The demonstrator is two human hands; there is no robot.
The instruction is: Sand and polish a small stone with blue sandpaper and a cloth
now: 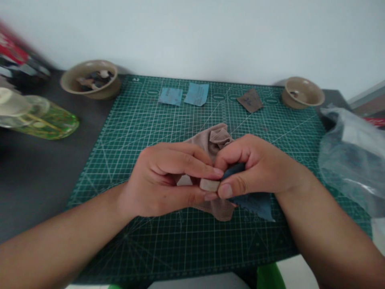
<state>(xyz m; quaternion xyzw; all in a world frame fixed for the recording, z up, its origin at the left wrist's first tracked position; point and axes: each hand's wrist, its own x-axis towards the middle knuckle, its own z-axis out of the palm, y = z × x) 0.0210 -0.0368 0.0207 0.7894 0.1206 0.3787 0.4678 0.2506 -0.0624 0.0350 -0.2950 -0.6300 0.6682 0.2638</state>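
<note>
Over the middle of the cutting mat my two hands meet, fingers closed. My left hand [168, 180] pinches a small pale block [209, 185] with rounded edges between thumb and fingers. In my right hand [249, 168] is a folded dark blue piece of sandpaper [255, 204], pressed near the block's right end; its lower part hangs down with a ragged edge. Where the sandpaper meets the block is partly hidden by my fingers. Beneath both hands a crumpled greyish-beige cloth [207, 140] lies on the mat.
The green cutting mat [135, 120] covers the dark table. Along its back lie two light-blue paper pieces [197, 94] and a brown one [251, 100]. A bowl of small pieces [90, 94] stands left, another bowl [300, 102] right. A green-patterned bottle [51, 122] and clear plastic bag [349, 156] flank the mat.
</note>
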